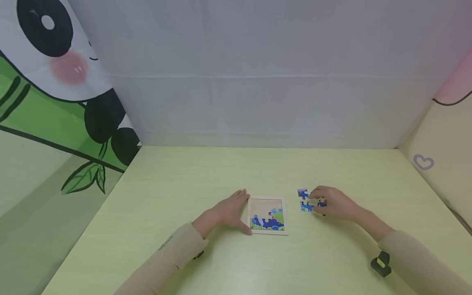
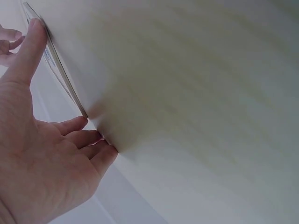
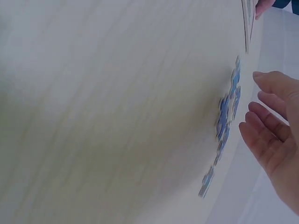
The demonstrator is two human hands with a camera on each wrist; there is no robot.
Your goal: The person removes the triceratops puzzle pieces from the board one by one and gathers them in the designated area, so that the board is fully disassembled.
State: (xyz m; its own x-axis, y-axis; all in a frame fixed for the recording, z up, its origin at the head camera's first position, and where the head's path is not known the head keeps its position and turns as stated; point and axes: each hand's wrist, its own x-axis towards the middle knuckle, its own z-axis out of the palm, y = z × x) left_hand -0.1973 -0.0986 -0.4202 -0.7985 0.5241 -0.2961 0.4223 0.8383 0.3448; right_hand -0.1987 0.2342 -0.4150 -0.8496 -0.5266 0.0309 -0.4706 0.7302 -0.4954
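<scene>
A square wooden puzzle board (image 1: pixel 268 232) with a pale raised rim lies on the table, partly filled with blue dinosaur pieces along its lower half. My left hand (image 1: pixel 233 209) spans its left side, thumb at the near corner and fingertips around the far one; in the left wrist view the thumb (image 2: pixel 29 53) lies against the board's edge. To the right of the board, my right hand (image 1: pixel 336 203) hovers over several loose blue puzzle pieces (image 1: pixel 303 193). Its relaxed fingers (image 3: pixel 264 128) stand apart from the pieces in the right wrist view, with nothing between them. The hand partly covers the pieces in the head view.
Beneath everything is a pale yellow-green tabletop (image 1: pixel 206 172). A grey-white cloth wall (image 1: pixel 236 102) rises at its back edge. Printed panels stand on both sides, a panda picture (image 1: pixel 70 78) at left and a small heart (image 1: pixel 423 162) at right.
</scene>
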